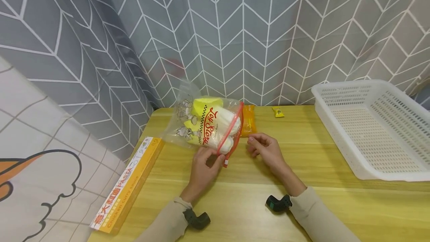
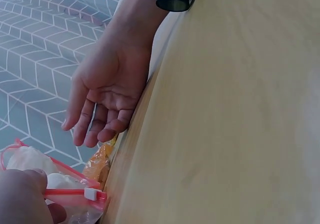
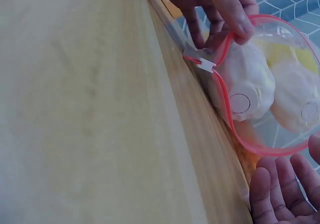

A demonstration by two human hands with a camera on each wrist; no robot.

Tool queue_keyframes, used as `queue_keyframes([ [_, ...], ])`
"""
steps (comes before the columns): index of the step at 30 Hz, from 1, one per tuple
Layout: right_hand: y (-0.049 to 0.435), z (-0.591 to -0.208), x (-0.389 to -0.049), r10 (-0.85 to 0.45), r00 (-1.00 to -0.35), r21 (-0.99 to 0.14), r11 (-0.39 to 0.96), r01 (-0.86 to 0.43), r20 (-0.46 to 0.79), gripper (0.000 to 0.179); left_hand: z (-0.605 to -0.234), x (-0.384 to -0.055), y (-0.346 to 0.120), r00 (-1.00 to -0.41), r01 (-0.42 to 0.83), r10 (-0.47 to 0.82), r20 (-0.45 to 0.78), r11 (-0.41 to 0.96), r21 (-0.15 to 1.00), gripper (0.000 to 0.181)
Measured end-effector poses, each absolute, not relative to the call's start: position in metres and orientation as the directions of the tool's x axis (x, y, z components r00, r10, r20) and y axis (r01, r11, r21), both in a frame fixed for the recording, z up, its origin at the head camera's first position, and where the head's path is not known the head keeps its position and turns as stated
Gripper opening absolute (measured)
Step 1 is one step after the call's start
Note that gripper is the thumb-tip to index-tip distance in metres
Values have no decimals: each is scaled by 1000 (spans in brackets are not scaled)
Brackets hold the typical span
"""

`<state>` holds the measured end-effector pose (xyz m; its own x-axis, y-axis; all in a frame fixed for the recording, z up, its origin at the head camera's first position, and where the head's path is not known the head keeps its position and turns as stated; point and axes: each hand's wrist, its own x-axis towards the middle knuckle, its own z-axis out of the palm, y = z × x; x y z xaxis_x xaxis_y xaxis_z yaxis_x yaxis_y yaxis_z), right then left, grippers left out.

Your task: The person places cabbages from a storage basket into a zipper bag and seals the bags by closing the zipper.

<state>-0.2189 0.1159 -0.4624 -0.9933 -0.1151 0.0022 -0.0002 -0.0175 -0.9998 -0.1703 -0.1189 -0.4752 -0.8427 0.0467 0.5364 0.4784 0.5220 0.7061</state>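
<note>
A clear zip bag (image 1: 209, 130) printed "Toy Story" lies on the table, its red-edged mouth facing right. The right wrist view shows that mouth spread apart, with two white, round-ended things (image 3: 245, 84) and something yellow (image 3: 280, 54) inside. My left hand (image 1: 203, 167) pinches the near corner of the mouth between thumb and fingers, close to the white slider (image 3: 205, 65). To the right of the mouth is my right hand (image 1: 268, 153), fingers loosely bent and nothing held. An orange packet (image 1: 249, 120) lies just behind it, partly hidden by the bag.
At the left edge stands a long pasta box (image 1: 129, 184). A small yellow packet (image 1: 277, 111) lies near the table's back edge. The white plastic basket (image 1: 340, 143) takes up the right side. Behind the table hangs a grey patterned curtain (image 1: 255, 40).
</note>
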Motion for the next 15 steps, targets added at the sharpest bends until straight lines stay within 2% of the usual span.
queue_keyframes([
  [5, 115, -464, -216, -71, -997, -999, -46, -24, 27, 36, -473, -170, -112, -764, 546, 58, 643, 588, 596, 12],
  [15, 115, -468, -212, 118, -985, -987, -87, -137, 126, 30, -469, -178, -85, -711, 547, 58, 701, 673, 498, 14],
])
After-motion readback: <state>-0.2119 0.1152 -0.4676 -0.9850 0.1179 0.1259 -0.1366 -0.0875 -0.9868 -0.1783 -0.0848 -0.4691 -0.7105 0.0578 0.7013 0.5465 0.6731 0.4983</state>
